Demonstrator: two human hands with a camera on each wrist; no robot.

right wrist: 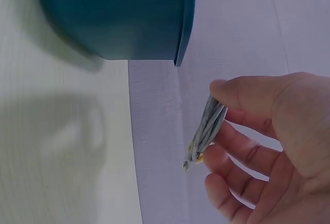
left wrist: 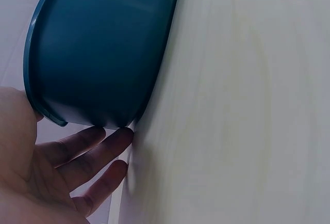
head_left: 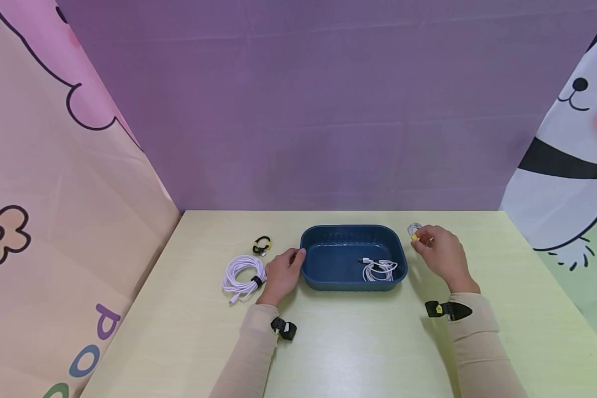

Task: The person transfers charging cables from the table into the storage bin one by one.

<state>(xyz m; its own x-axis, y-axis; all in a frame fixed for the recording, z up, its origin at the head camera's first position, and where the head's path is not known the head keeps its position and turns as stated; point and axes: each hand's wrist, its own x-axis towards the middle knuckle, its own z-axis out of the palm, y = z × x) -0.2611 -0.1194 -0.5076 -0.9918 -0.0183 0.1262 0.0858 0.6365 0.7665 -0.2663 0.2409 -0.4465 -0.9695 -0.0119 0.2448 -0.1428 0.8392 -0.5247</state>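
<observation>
A dark blue rectangular bin stands on the table, with a coiled white cable at its right end. My left hand holds the bin's left side, thumb at the rim and fingertips against the outer wall. To the right of the bin, my right hand pinches a small bundled grey-white cable between thumb and fingers, above the table. A yellow tie shows on this bundle. Left of my left hand lies a larger coil of white cable with a black strap.
A small black and yellow looped cable lies behind the large white coil. The pale wooden table ends at a purple backdrop. Printed cloths hang at the left and right.
</observation>
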